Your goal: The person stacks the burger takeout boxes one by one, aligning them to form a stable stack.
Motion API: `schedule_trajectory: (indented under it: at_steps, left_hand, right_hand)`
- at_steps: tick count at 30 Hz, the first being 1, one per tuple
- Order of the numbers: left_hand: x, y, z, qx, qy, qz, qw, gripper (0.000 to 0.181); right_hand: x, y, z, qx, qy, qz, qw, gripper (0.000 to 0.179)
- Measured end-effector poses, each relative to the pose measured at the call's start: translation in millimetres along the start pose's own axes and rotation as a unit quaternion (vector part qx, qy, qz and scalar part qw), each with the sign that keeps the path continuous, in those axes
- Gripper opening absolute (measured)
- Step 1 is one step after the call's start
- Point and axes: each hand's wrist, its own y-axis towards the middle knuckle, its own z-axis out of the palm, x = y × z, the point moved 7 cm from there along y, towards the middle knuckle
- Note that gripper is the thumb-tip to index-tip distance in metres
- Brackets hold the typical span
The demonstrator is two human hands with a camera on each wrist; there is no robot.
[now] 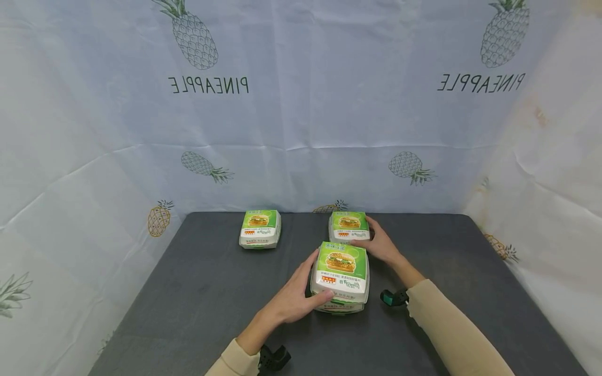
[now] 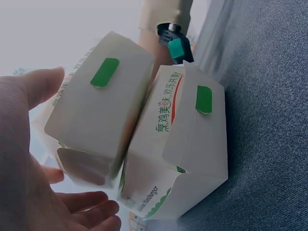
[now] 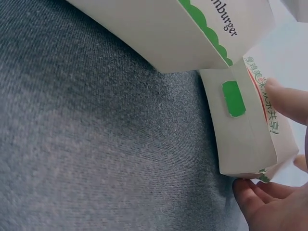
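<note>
Pineapple-print cloth (image 1: 301, 115) behind a dark table (image 1: 197, 313).
Two stacked burger boxes (image 1: 340, 279) stand mid-table; a left box (image 1: 259, 230) and a right box (image 1: 349, 223) sit farther back. The left hand (image 1: 295, 295) spreads loosely around the upper stacked one, contact hard to tell; the right hand (image 1: 382, 244) grips the right box, thumb in front.

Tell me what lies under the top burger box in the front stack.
Another burger box is under the top burger box, standing on the dark table. Its front and one side show; its top is covered, and any contents are hidden.
</note>
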Motion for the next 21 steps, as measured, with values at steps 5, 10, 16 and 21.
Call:
schedule_trajectory:
  at_steps: [5,10,16,21]
  left_hand:
    - [-0.6,0.0,-0.2,-0.003,0.0,0.003,1.0,0.092]
    - [-0.8,0.1,0.4,-0.002,0.0,0.004,1.0,0.091]
    - [-0.9,-0.1,1.2,-0.002,-0.003,0.003,1.0,0.09]
    - [-0.6,-0.1,1.2,-0.005,-0.005,0.0,1.0,0.091]
  right_hand:
    - [0.9,-0.9,1.5,-0.003,0.004,0.003,1.0,0.104]
    - [0.2,-0.7,0.7,-0.007,0.011,-0.002,0.9999,0.103]
    - [-2.5,-1.4,-1.3,-0.011,0.007,0.005,0.9999,0.103]
    - [0.2,-4.7,-7.4,-0.014,0.022,0.003,0.9997,0.104]
